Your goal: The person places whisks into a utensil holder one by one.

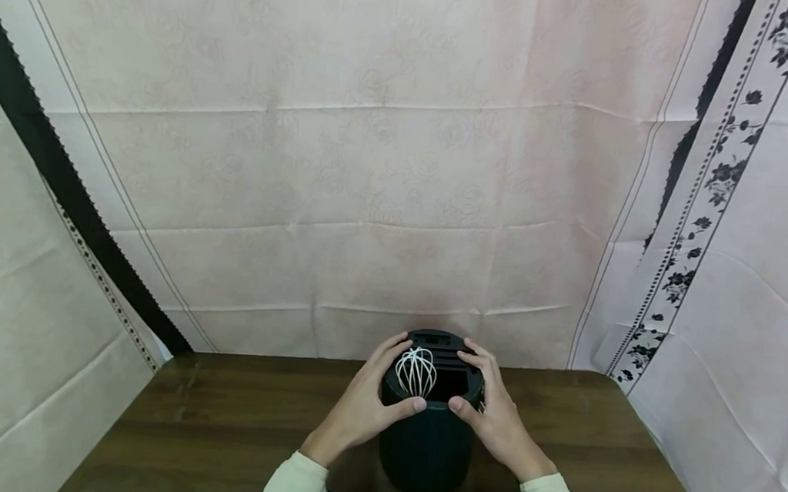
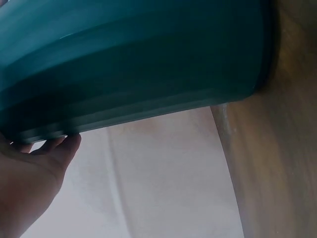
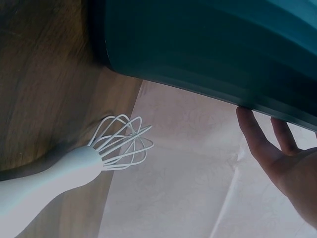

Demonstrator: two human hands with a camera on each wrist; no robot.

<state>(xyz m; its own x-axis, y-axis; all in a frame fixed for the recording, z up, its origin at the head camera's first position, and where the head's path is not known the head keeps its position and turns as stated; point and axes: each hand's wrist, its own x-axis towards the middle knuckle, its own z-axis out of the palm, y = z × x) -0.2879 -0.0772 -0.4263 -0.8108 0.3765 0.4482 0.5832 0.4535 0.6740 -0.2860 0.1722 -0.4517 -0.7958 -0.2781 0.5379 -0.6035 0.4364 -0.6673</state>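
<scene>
A dark green utensil holder [image 1: 425,453] stands upright on the table, its top divided by slots and a wider opening. My left hand [image 1: 371,402] grips its left side near the rim, thumb at the front and fingers toward the back. On the opposite side my right hand [image 1: 495,416] holds it the same way. A whisk [image 1: 416,373] shows its pale wires at the left of the opening; its handle is hidden. Beside the holder, in the right wrist view, is another whisk [image 3: 124,144] with a thick white handle [image 3: 54,178]. The right hand mostly hides this one in the head view.
The brown wooden table [image 1: 241,419] ends at a pale cloth wall [image 1: 370,198] behind the holder. More cloth hangs at both sides, with a flowered band [image 1: 696,247] on the right and a dark strip [image 1: 73,174] on the left.
</scene>
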